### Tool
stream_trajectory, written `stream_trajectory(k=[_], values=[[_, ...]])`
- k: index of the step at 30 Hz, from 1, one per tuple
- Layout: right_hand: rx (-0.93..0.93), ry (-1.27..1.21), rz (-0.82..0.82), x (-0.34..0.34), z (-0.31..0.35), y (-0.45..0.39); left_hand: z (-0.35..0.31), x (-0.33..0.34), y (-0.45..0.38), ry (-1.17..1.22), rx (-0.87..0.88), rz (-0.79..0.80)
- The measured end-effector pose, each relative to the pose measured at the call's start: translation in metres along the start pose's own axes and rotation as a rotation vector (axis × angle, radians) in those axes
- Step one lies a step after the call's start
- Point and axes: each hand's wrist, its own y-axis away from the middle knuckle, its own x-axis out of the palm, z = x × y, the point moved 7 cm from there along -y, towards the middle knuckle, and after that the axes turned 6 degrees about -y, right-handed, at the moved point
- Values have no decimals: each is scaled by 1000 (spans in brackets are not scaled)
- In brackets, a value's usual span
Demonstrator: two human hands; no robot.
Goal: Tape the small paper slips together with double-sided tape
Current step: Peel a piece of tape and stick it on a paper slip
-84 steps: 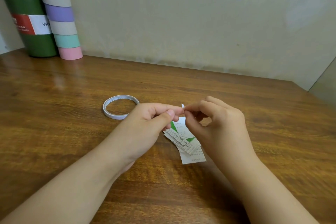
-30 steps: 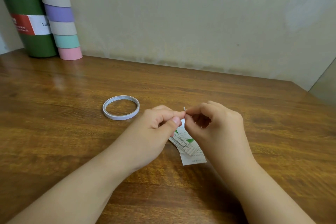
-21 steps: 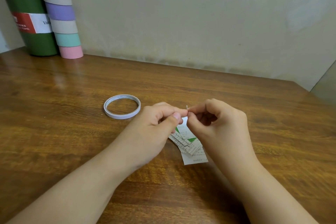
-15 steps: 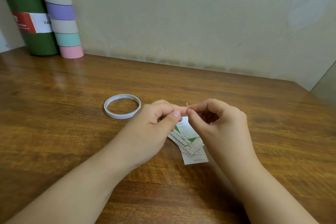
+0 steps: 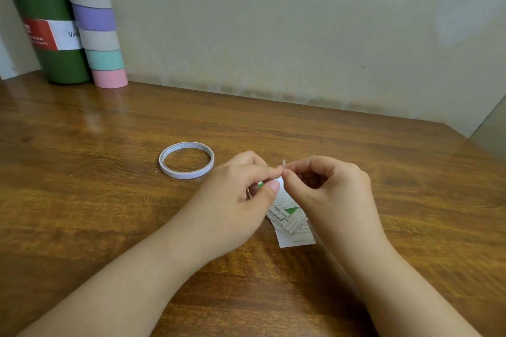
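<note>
- Paper slips, small, white and printed, some with a green corner mark, lie fanned in a loose pile on the table directly beneath the two hands, their far end hidden behind the fingertips.
- Left hand is curled, forefinger and thumb brought together in a pinch at the top of the pile; a scrap of green paper shows between its thumb and fingers, so it seems to be holding a slip.
- Right hand is curled too, its forefinger and thumb pinching a tiny white sliver that stands up just where the two hands' fingertips meet. Whether that sliver is tape or its backing liner is too small to tell.
- Thin white ring-shaped roll of double-sided tape lies flat on the table just beyond and to the outer side of the left hand, touched by neither hand.
- Progress, as a judgement: the work looks to be in its fiddly middle, with a bit of tape being handled or peeled at the slips' end. The pile is still splayed and not squared, so most of the joining seems left to do.
- Surface is a glossy brown wooden table with visible grain.
- Far beyond the left hand, against a plain pale wall, stand a dark green bottle with a red-and-white label and, touching it, a tall tube banded in teal, grey, purple and pink.
</note>
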Motion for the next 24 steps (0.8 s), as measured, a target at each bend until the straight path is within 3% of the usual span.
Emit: stream_trajectory(k=[24], values=[[-11, -94, 16, 0, 5, 0, 8, -6, -4, 317, -131, -36]])
